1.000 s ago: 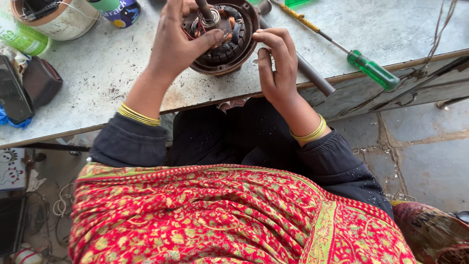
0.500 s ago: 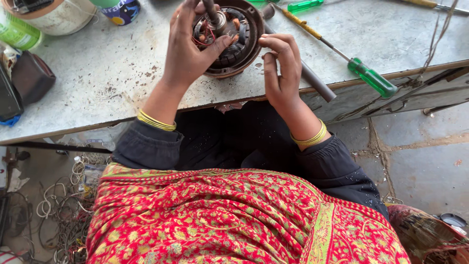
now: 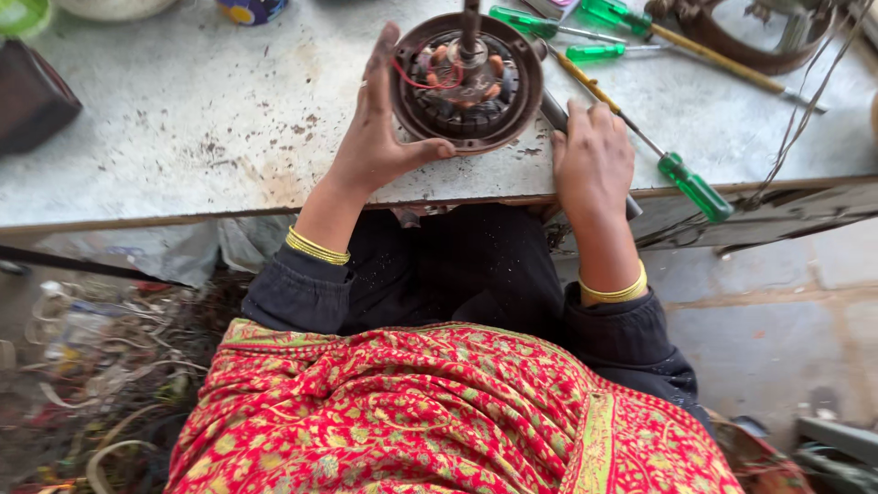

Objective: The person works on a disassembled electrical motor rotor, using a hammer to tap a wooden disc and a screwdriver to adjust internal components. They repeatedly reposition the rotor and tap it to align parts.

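Note:
A round dark fan motor (image 3: 466,82) with copper windings, a red wire and an upright shaft sits near the front edge of the worn white table (image 3: 201,137). My left hand (image 3: 380,128) grips the motor's left rim, thumb under its near side. Just right of the motor, my right hand (image 3: 593,155) lies palm down along a grey metal rod (image 3: 551,110), fingers closed over it. The rod's near end sticks out past the table edge under my wrist.
A screwdriver with a yellow shaft and green handle (image 3: 695,187) lies right of my right hand. More green-handled screwdrivers (image 3: 526,23) and a brown ring (image 3: 732,50) lie at the back. A dark pouch (image 3: 32,101) lies far left. Tangled wires (image 3: 82,366) cover the floor below.
My right hand has left the motor's rim and come down onto the grey rod at the table edge. My left hand slid from the motor's top to its left rim.

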